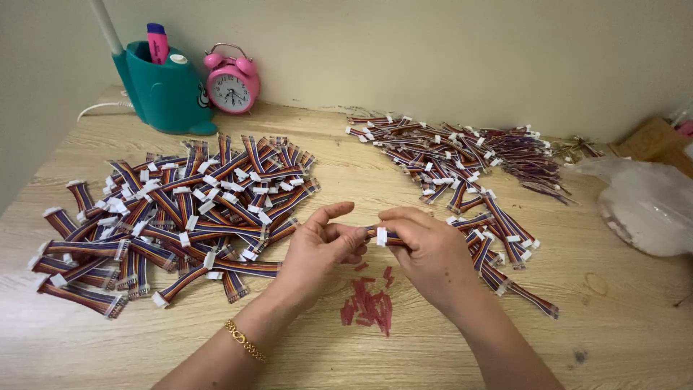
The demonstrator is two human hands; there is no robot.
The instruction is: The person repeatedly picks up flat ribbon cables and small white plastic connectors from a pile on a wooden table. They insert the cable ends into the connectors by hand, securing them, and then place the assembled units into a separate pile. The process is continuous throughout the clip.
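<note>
Both my hands meet over the middle of a wooden table (621,325). My left hand (321,249) and my right hand (426,249) pinch between them one short multicoloured ribbon cable (381,235) with a white connector at its end. A gold bracelet (244,341) sits on my left wrist. Just below my hands lies a small heap of red plastic bits (369,305). A big pile of the same ribbon cables (180,209) spreads to the left, and a second pile (462,166) runs from the back middle down to my right hand.
At the back left stand a teal pen holder (164,87) with a pink highlighter and a pink twin-bell alarm clock (231,81). A clear plastic bag (642,202) lies at the right edge, a brown cardboard piece (657,141) behind it. A wall closes the back.
</note>
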